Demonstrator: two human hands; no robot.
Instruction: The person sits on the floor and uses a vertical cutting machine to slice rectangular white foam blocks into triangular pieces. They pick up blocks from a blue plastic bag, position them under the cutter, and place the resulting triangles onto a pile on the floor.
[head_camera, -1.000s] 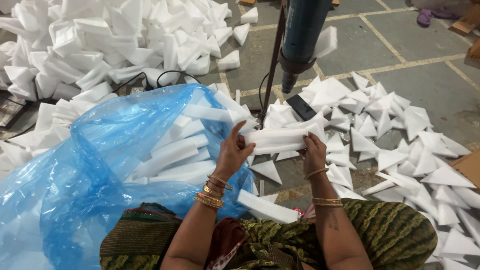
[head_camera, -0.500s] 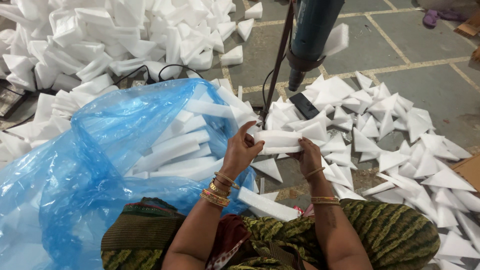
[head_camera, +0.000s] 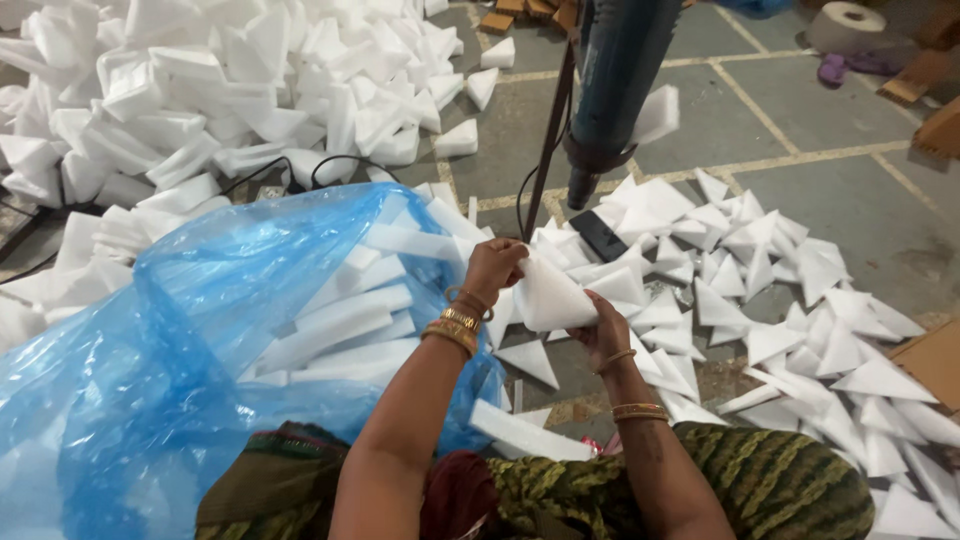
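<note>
While you are sitting on the floor (head_camera: 850, 150), both your hands are gripping a stack of white foam triangles (head_camera: 548, 295); your left hand (head_camera: 495, 268) is pinching its top beside the blue plastic bag (head_camera: 200, 330); your right hand (head_camera: 603, 330) is supporting its lower corner.

Grey tiled floor (head_camera: 800, 120) with pale joints; cardboard pieces (head_camera: 945, 130) at right edge.

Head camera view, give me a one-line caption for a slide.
Left hand and right hand hold a stack of white foam triangles beside a blue plastic bag of foam strips.
</note>
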